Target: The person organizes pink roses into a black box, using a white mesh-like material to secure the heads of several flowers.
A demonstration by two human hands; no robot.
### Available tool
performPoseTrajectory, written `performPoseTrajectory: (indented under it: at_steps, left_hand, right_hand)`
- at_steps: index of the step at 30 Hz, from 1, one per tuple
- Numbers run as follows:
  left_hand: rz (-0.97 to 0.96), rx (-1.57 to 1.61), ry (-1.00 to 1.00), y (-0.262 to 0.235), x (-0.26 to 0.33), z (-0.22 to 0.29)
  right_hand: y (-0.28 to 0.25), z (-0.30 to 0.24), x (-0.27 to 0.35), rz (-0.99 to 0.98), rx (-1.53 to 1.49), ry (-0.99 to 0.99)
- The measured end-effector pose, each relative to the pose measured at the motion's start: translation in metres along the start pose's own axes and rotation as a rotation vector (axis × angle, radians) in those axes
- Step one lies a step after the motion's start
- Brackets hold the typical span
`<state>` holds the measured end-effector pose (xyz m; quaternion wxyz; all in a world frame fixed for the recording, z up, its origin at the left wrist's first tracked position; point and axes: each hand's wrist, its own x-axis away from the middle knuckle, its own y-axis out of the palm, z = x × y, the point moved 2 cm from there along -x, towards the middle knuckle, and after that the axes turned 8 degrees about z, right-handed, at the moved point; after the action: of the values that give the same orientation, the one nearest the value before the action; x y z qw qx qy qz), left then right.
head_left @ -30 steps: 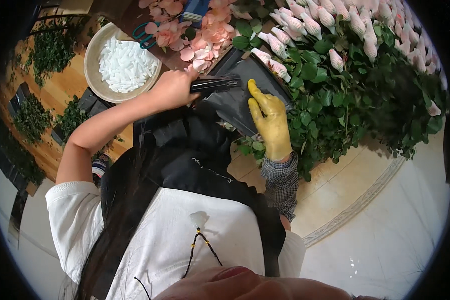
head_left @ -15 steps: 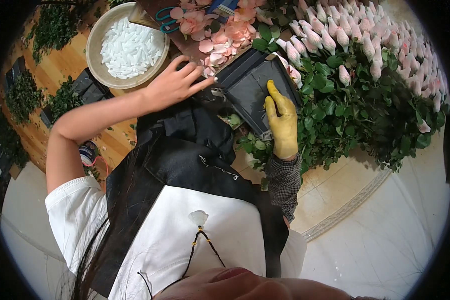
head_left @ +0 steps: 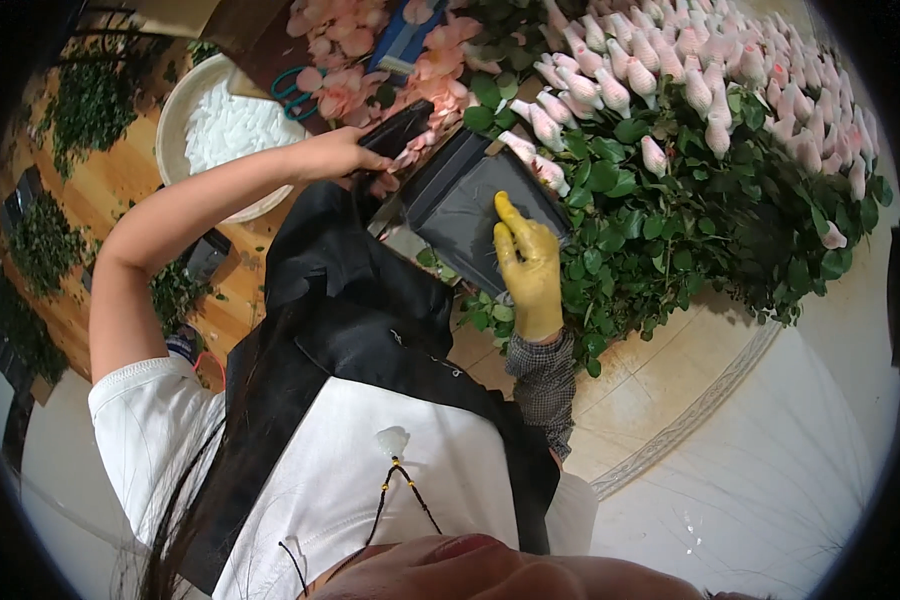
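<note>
The left hand (head_left: pixel 335 155) is bare and is closing around a dark tool (head_left: pixel 395 130), possibly a pair of shears; the view is too poor to tell its kind. The tool is pointing up and right, its tip lying against loose pink petals (head_left: pixel 350 75) near the far edge of the wooden worktop (head_left: pixel 120 190).

The right hand (head_left: pixel 528 265), in a yellow glove, is lying flat and open, fingers stretched, pressing on a black sheet (head_left: pixel 455 205). The sheet is sitting just right of the tool, tilted, its far corner touching the netted pink rosebuds (head_left: pixel 690 80). The hand is gripping nothing; the palm is resting on the sheet's near right edge, over green leaves (head_left: pixel 660 240).

A round white bowl (head_left: pixel 175 110) of white bits is standing on the worktop left of the left hand, the forearm crossing its near rim. Teal scissors (head_left: pixel 292 90) are lying just beyond the bowl, among the petals. A blue object (head_left: pixel 402 35) is lying at the far edge, partly covered by petals.

Rosebuds and leaves are filling the right side, overhanging a pale tiled floor (head_left: pixel 670 400). Green sprigs (head_left: pixel 90 100) are lying at the worktop's left edge. The person is wearing a black apron (head_left: pixel 340 320) over a white shirt.
</note>
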<state>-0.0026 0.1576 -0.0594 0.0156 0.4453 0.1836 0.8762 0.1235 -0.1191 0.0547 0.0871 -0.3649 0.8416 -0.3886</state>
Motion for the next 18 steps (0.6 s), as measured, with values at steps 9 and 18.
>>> performPoseTrajectory:
  at_steps: [9,18]
  left_hand:
    - [-0.285,0.031,-0.258,-0.013,-0.059,0.061]
    - [-0.139,-0.068,-0.133,0.024,-0.06,0.034]
  right_hand:
    - [0.0,-0.01,-0.007,0.102,0.089,-0.093]
    - [-0.003,-0.007,-0.001,0.162,0.172,-0.164]
